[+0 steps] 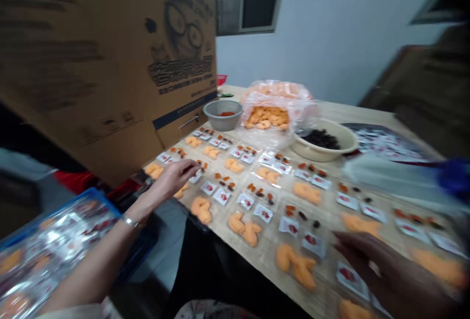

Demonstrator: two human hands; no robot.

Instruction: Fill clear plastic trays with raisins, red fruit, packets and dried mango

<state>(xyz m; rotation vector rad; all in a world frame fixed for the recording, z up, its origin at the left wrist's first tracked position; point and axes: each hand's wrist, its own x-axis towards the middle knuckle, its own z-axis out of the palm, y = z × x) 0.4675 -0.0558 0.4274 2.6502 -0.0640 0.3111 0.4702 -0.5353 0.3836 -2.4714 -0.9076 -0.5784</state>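
Note:
Rows of clear plastic trays [273, 240] lie on the table, with orange twisted snack pieces [244, 228], small white packets with red print [222, 195] and bits of orange and dark dried fruit [260, 192]. My left hand [178, 176] reaches over a tray in the far left of the near row, fingers bent and pressed together beside its dried fruit. At the lower right, my right hand [385, 267] hovers blurred over another tray, thumb and fingertips drawn together. What either hand pinches, if anything, is too small to see.
A tall cardboard box [121, 64] stands at left. Behind the trays are a grey basket [223, 116], an open bag of orange snacks [266, 117], a cream bowl [350, 140] of dark fruit and a heap of packets [385, 144]. Filled packs sit in a blue crate [90, 194].

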